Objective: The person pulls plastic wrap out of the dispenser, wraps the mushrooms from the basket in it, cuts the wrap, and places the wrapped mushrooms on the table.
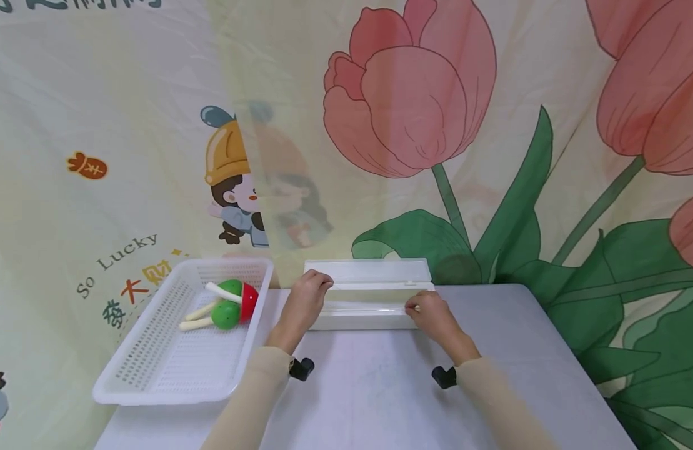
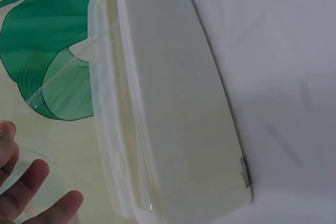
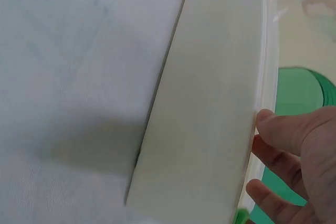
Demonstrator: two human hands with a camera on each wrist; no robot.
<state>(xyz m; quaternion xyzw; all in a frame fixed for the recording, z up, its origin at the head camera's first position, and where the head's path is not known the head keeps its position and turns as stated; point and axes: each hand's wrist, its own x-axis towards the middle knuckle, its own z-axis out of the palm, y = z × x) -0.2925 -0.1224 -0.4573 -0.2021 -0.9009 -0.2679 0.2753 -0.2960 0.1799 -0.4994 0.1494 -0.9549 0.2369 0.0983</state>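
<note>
A long white cling film dispenser box (image 1: 363,321) sits at the back of the table, its clear lid (image 1: 368,270) raised behind it. Clear cling film (image 2: 68,69) stretches from the box towards my left hand (image 1: 305,303), showing as a thin shiny sheet in the left wrist view. The left thumb and fingertips pinch together above the box's left end. At the right end, my right hand (image 1: 436,317) pinches at the front edge of the opening, where the film lies; thumb and fingers (image 3: 283,129) are bent there. The film between the right fingertips is hard to make out.
To the left stands a white perforated plastic basket (image 1: 172,400). It holds green and red round-headed objects (image 1: 226,314) with cream sticks. The table (image 1: 368,387) has a pale cover, and a printed cloth (image 1: 155,125) hangs close behind it.
</note>
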